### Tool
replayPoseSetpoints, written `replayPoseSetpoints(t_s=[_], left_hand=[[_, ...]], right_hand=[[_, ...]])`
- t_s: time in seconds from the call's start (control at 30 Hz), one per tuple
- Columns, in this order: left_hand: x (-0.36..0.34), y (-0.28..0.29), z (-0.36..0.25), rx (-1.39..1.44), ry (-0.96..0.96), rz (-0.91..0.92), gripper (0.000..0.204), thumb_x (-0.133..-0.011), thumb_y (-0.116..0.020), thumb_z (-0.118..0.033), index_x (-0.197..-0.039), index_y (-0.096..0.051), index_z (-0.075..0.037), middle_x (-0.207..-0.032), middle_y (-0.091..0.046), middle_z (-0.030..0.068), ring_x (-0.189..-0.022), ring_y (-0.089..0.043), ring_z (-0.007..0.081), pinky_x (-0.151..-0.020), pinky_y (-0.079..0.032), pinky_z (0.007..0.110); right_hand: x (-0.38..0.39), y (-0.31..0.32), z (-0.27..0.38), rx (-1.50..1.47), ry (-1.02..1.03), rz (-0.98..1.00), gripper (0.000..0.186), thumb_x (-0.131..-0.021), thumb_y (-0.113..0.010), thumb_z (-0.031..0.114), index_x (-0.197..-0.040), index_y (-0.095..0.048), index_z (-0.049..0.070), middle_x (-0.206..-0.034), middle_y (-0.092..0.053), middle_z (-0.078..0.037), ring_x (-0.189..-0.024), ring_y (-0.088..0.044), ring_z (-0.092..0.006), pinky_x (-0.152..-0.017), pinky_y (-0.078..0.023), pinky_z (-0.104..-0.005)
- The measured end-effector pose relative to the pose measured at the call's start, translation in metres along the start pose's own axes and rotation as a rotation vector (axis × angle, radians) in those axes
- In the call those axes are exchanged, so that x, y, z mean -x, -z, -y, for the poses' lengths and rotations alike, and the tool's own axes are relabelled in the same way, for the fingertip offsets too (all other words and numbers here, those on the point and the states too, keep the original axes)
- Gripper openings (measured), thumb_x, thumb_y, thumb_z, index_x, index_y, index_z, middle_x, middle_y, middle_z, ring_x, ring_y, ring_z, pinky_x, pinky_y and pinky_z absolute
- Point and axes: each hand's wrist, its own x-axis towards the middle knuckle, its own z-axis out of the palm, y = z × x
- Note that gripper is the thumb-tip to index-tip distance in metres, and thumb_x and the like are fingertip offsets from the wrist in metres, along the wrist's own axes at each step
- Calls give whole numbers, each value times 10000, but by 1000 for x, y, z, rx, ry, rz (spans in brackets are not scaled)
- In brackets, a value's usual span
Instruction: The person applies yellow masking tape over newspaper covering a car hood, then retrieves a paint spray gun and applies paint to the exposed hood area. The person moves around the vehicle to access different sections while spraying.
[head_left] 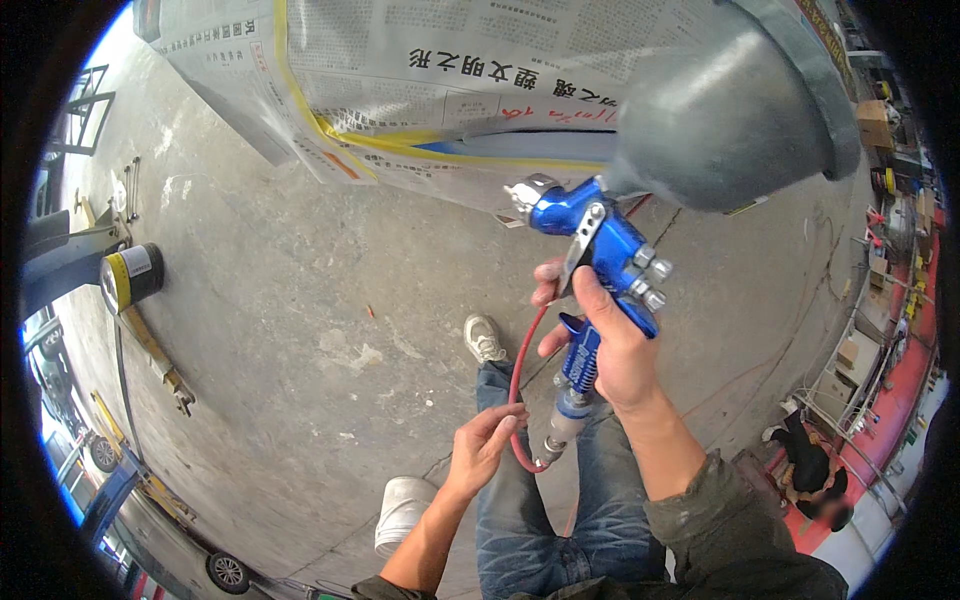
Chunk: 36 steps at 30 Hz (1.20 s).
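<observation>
My right hand (625, 350) is wrapped round the grip of a blue spray gun (610, 235), its fingers at the trigger. The gun's silver nozzle points left. A big grey paint cup (715, 120) sits on top of the gun, tilted to the upper right. Beneath the grip hangs a regulator with a clear filter bowl (570, 415), where a red air hose (516, 385) joins and loops up to the left. My left hand (483, 445) is closed at that loop, thumb and fingertips on the hose.
Ahead stands a body panel masked with newspaper (380, 70) and yellow tape (320, 125), a blue-grey strip (520, 147) left uncovered. A white bucket (403, 515) stands by my left forearm. At left are a tin (132, 278) and lift arms; at right, cluttered shelves and a crouching person (808, 460).
</observation>
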Motion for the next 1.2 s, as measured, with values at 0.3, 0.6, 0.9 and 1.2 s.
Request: replayPoseSetpoints(t_s=[0.3, 0.6, 0.9, 1.2], left_hand=[[-4, -4, 1, 7, 15, 2, 287, -1029, -570, -169, -1197, -663, 44, -1108, -721, 124, -1027, -692, 185, -918, -535, 312], [-8, -15, -2, -21, 34, 16, 298, -1031, -565, -177, -1205, -658, 47, -1108, -721, 124, -1028, -687, 179, -918, -531, 309], [-12, -23, -1, -62, 20, 31, 315, -1035, -565, -196, -1213, -651, 49, -1107, -720, 128, -1033, -685, 182, -917, -529, 308], [-15, -31, -3, -80, 51, 45, 328, -1039, -557, -214, -1208, -654, 49, -1113, -721, 130, -1042, -683, 183, -922, -526, 313]], right_hand=[[-2, 18, 1, 111, 54, -185, 244, -1017, -568, 253, -1105, -633, 35, -1004, -663, -63, -884, -636, -136, -534, -561, -270], [-1, 18, 10, 84, -22, -2, 304, -1017, -577, 299, -1150, -633, 31, -1050, -677, -87, -934, -653, -161, -559, -569, -278], [-4, 54, 18, 43, 49, -167, 275, -1011, -596, 285, -1083, -664, 28, -1016, -677, -62, -877, -649, -134, -548, -550, -275], [0, 55, 18, -10, 11, -59, 278, -1000, -620, 245, -1173, -631, 27, -1075, -692, -91, -940, -668, -165, -585, -588, -297]])
